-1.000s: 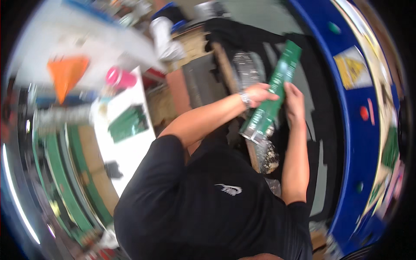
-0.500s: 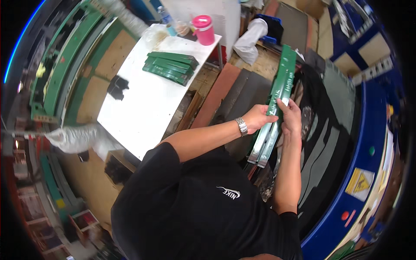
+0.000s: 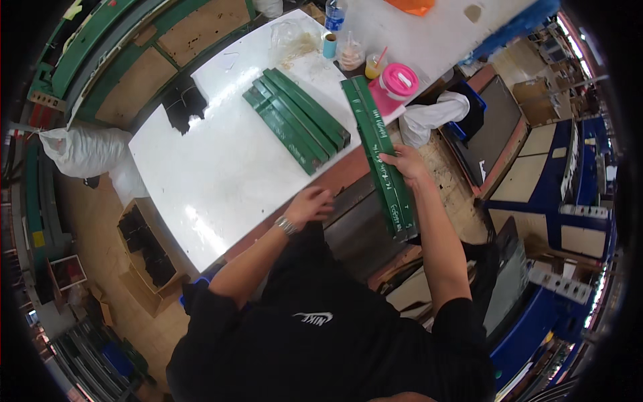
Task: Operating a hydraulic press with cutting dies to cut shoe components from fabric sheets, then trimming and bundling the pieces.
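Observation:
My right hand (image 3: 406, 165) grips a pair of long green bars (image 3: 379, 149) around the middle, thumb across the top. White handwriting runs along them, and they slant beside the table's right edge. My left hand (image 3: 312, 206), with a metal watch at the wrist, is off the bars, its fingers loosely bent and apart with nothing in them. It hovers near the front edge of the white table (image 3: 194, 201). On that table lies a stack of similar green bars (image 3: 295, 117), side by side and partly overlapping.
A pink lidded tub (image 3: 395, 87), a drink cup (image 3: 374, 65), a blue roll (image 3: 329, 45) and a bottle (image 3: 335, 15) stand at the table's far end. A cardboard box (image 3: 151, 254) of black pieces sits on the floor at left. Blue machinery (image 3: 529, 328) stands at right.
My body has turned toward the table, bringing the held green bars leftward to its edge. The left hand has let go of them and moved away; the right hand keeps its grip.

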Demonstrator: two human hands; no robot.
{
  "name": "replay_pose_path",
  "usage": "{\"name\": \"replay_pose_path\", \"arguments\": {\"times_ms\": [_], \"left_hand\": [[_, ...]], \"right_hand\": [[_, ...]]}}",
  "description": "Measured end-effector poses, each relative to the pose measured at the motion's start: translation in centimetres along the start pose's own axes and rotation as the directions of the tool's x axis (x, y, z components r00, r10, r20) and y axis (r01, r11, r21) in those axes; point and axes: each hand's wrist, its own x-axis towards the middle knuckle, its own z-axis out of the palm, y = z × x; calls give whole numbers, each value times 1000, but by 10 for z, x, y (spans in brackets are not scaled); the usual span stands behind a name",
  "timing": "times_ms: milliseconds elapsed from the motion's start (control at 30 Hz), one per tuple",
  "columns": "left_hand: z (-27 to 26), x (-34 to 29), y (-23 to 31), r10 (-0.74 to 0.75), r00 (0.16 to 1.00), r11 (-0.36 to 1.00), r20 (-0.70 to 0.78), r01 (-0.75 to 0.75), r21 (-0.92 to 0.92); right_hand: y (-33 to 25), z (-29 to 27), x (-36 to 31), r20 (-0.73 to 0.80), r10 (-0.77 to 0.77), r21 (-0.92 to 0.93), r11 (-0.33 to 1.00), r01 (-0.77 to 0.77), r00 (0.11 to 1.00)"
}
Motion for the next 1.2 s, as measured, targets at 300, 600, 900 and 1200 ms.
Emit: {"name": "replay_pose_path", "arguments": {"times_ms": [300,600,900,1200], "left_hand": [[-162,-12,-69,-241,826,966,-510,156,-205],[-162,-91,-133,-542,669,818,-509,282,-501],[-178,-27,-21,-221,847,971,-483,236,-29],[-105,130,108,-179,980,813,91,95,574]], "right_hand": [[-40,32,282,128,120,-299,951,-77,985],[0,89,405,119,133,-383,921,-78,984],[21,77,300,-93,-541,-745,594,302,836],[103,-9,-51,-450,-494,-633,764,125,744]]}}
